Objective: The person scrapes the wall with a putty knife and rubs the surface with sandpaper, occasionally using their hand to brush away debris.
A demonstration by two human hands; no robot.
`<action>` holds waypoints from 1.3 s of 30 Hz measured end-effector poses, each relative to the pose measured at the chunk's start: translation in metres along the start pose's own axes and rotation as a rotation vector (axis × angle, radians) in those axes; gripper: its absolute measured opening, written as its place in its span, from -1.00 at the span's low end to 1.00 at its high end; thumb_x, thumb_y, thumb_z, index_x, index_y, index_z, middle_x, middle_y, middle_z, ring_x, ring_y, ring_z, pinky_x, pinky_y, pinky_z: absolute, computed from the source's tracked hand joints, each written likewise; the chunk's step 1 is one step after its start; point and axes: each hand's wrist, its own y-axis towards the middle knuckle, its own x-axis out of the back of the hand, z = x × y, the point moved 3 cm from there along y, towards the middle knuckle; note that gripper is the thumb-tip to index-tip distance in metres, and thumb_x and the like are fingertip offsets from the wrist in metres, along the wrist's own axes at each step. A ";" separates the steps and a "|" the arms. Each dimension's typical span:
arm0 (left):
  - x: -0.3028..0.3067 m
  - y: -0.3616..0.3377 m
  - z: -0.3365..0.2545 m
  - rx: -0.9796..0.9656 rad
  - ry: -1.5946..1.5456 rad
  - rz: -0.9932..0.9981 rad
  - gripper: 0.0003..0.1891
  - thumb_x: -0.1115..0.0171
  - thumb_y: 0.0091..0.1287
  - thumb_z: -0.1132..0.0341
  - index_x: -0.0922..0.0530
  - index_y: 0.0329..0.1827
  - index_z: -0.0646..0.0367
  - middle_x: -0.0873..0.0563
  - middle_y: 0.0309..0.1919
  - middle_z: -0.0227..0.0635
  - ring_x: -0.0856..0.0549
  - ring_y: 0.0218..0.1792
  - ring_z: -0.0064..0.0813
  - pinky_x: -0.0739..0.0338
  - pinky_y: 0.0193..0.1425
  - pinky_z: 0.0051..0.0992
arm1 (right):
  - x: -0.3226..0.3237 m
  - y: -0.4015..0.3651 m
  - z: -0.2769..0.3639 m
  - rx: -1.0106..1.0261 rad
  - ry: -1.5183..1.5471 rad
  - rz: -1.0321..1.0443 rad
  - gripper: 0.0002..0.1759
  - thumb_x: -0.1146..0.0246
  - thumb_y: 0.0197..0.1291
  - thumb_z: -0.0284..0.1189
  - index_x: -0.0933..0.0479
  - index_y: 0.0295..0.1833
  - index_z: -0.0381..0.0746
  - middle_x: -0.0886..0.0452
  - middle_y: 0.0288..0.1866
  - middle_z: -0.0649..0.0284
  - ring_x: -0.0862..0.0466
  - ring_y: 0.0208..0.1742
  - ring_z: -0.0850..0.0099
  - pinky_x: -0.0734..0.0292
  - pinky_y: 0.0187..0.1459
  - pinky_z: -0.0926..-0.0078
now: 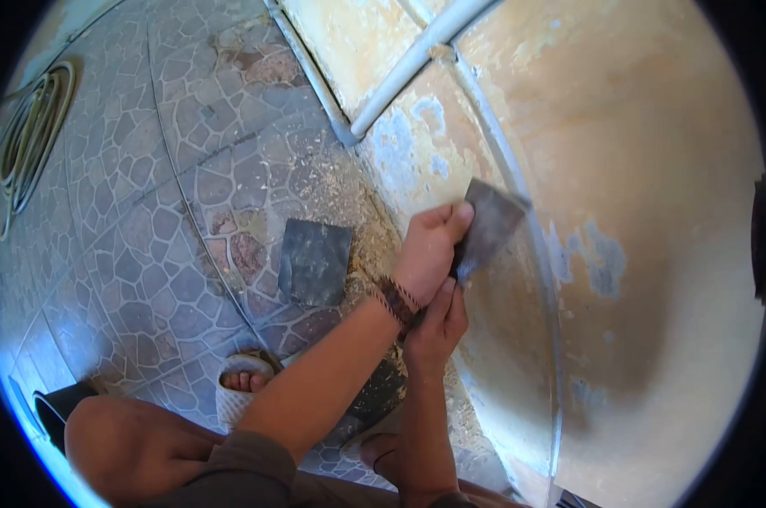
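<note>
A wide grey scraper [491,222] is held up against the peeling wall [628,339], its blade edge at a raised vertical strip. My left hand [425,252], with a braided bracelet on its wrist, is closed at the side of the blade, thumb pressed on the metal. Just below, my right hand [436,330] has its fingers closed round the dark handle, which is mostly hidden. On the floor left of my hands lies a dark square sheet [315,262]. Flakes and dust [358,199] are scattered along the wall's foot.
A pale pipe [408,63] runs along the upper wall. A coiled hose [40,127] lies at the far left on the stone-patterned floor [121,245]. A black bucket [61,405] stands by my knee, and my sandalled foot [243,385] is near the sheet.
</note>
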 end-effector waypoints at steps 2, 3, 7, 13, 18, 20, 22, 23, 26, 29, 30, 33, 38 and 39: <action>0.002 0.004 0.007 -0.015 0.028 0.007 -0.71 -0.04 0.43 0.21 -0.60 -0.17 0.27 -0.66 -0.39 -0.49 -0.53 -0.42 -0.78 -0.43 -0.28 -0.70 | 0.001 0.000 0.000 -0.057 0.065 0.003 -0.64 0.12 0.47 -0.30 -0.44 -0.15 -0.37 -0.55 -0.25 0.32 -0.45 -0.23 0.66 -0.38 -0.18 0.65; 0.003 0.005 0.005 -0.012 0.048 0.019 -0.71 -0.04 0.43 0.21 -0.61 -0.20 0.27 -0.66 -0.39 -0.49 -0.53 -0.41 -0.78 -0.43 -0.29 -0.71 | 0.000 -0.001 -0.003 -0.050 0.063 -0.008 -0.64 0.12 0.47 -0.30 -0.44 -0.15 -0.38 -0.55 -0.25 0.33 -0.45 -0.23 0.66 -0.38 -0.18 0.65; 0.012 0.004 0.011 -0.021 0.067 0.050 -0.72 -0.04 0.43 0.23 -0.59 -0.27 0.26 -0.62 -0.44 -0.52 -0.49 -0.45 -0.78 -0.40 -0.34 -0.69 | 0.004 -0.003 -0.027 -0.036 0.070 0.015 -0.63 0.13 0.47 -0.29 -0.44 -0.16 -0.37 -0.55 -0.27 0.34 -0.45 -0.24 0.67 -0.38 -0.21 0.65; -0.009 0.007 -0.009 -0.044 -0.100 -0.003 -0.75 -0.05 0.42 0.26 -0.56 -0.33 0.25 -0.57 -0.47 -0.56 -0.45 -0.42 -0.78 -0.39 -0.33 -0.67 | 0.002 0.018 -0.007 0.023 -0.044 -0.011 -0.66 0.09 0.44 -0.34 -0.42 -0.29 -0.37 -0.51 -0.42 0.31 -0.40 -0.37 0.64 -0.34 -0.35 0.60; 0.003 0.001 -0.001 -0.055 0.071 0.024 -0.72 -0.02 0.44 0.22 -0.58 -0.13 0.28 -0.68 -0.36 -0.46 -0.59 -0.32 -0.75 -0.47 -0.20 -0.69 | -0.001 0.004 -0.010 0.039 -0.031 -0.077 -0.68 0.06 0.41 -0.37 -0.42 -0.32 -0.38 -0.48 -0.51 0.27 -0.38 -0.42 0.61 -0.32 -0.41 0.57; 0.001 0.003 -0.006 -0.057 0.101 0.060 -0.72 -0.02 0.44 0.23 -0.58 -0.13 0.28 -0.68 -0.36 -0.47 -0.59 -0.32 -0.75 -0.47 -0.20 -0.70 | -0.006 0.008 -0.004 0.042 0.052 -0.109 -0.69 0.05 0.41 -0.38 -0.42 -0.31 -0.37 -0.48 -0.52 0.25 -0.38 -0.43 0.61 -0.33 -0.41 0.57; 0.003 0.012 -0.001 -0.104 0.054 0.025 -0.74 -0.03 0.43 0.25 -0.60 -0.17 0.26 -0.68 -0.36 -0.47 -0.58 -0.34 -0.76 -0.47 -0.21 -0.69 | -0.002 0.017 -0.010 0.014 -0.025 -0.034 -0.69 0.06 0.41 -0.37 -0.43 -0.31 -0.37 -0.50 -0.50 0.26 -0.39 -0.41 0.62 -0.34 -0.40 0.58; 0.006 0.012 -0.009 -0.081 0.098 0.059 -0.74 -0.03 0.43 0.25 -0.60 -0.17 0.26 -0.68 -0.36 -0.47 -0.58 -0.34 -0.76 -0.47 -0.21 -0.69 | 0.000 0.017 -0.009 -0.010 -0.066 0.006 -0.69 0.06 0.41 -0.37 -0.44 -0.30 -0.37 -0.51 -0.49 0.26 -0.40 -0.40 0.62 -0.34 -0.39 0.58; 0.004 0.006 0.001 -0.052 0.055 0.012 -0.74 -0.04 0.43 0.25 -0.60 -0.17 0.25 -0.69 -0.36 -0.46 -0.59 -0.38 -0.77 -0.47 -0.24 -0.71 | 0.000 0.005 -0.014 0.046 -0.046 -0.067 -0.67 0.06 0.42 -0.37 -0.43 -0.33 -0.36 -0.51 -0.50 0.29 -0.39 -0.41 0.64 -0.33 -0.40 0.59; 0.009 0.009 0.012 -0.031 0.031 0.023 -0.74 -0.05 0.43 0.24 -0.61 -0.18 0.25 -0.68 -0.37 -0.49 -0.57 -0.39 -0.79 -0.45 -0.27 -0.73 | -0.003 0.003 -0.014 -0.024 0.080 -0.092 -0.65 0.06 0.42 -0.36 -0.40 -0.37 -0.36 -0.48 -0.53 0.32 -0.36 -0.44 0.65 -0.31 -0.44 0.58; 0.010 0.009 0.011 -0.025 0.044 0.044 -0.74 -0.05 0.43 0.24 -0.60 -0.19 0.25 -0.67 -0.38 -0.49 -0.56 -0.40 -0.79 -0.45 -0.27 -0.72 | -0.003 0.003 -0.016 -0.024 0.069 -0.068 -0.65 0.08 0.43 -0.34 -0.41 -0.34 -0.36 -0.49 -0.48 0.34 -0.37 -0.41 0.66 -0.30 -0.40 0.61; 0.012 0.002 0.013 -0.013 0.045 0.066 -0.73 -0.04 0.43 0.23 -0.60 -0.24 0.25 -0.65 -0.41 -0.52 -0.53 -0.42 -0.80 -0.44 -0.30 -0.72 | 0.003 -0.005 -0.022 -0.037 0.052 -0.015 -0.63 0.11 0.46 -0.30 -0.42 -0.26 -0.36 -0.50 -0.39 0.39 -0.38 -0.33 0.69 -0.30 -0.31 0.67; -0.006 0.000 0.008 -0.044 -0.001 0.045 -0.70 -0.02 0.44 0.19 -0.57 -0.32 0.22 -0.62 -0.48 -0.57 -0.50 -0.48 -0.83 -0.41 -0.35 -0.74 | 0.012 -0.003 -0.015 -0.001 -0.050 -0.007 -0.64 0.11 0.46 -0.30 -0.42 -0.26 -0.36 -0.50 -0.38 0.39 -0.39 -0.33 0.68 -0.31 -0.30 0.68; -0.006 -0.001 0.009 -0.032 0.001 0.069 -0.70 -0.02 0.45 0.19 -0.58 -0.31 0.22 -0.63 -0.48 -0.56 -0.50 -0.48 -0.83 -0.41 -0.35 -0.74 | 0.014 -0.004 -0.014 0.002 -0.058 -0.012 -0.64 0.10 0.46 -0.30 -0.42 -0.25 -0.36 -0.51 -0.37 0.39 -0.39 -0.32 0.68 -0.31 -0.30 0.68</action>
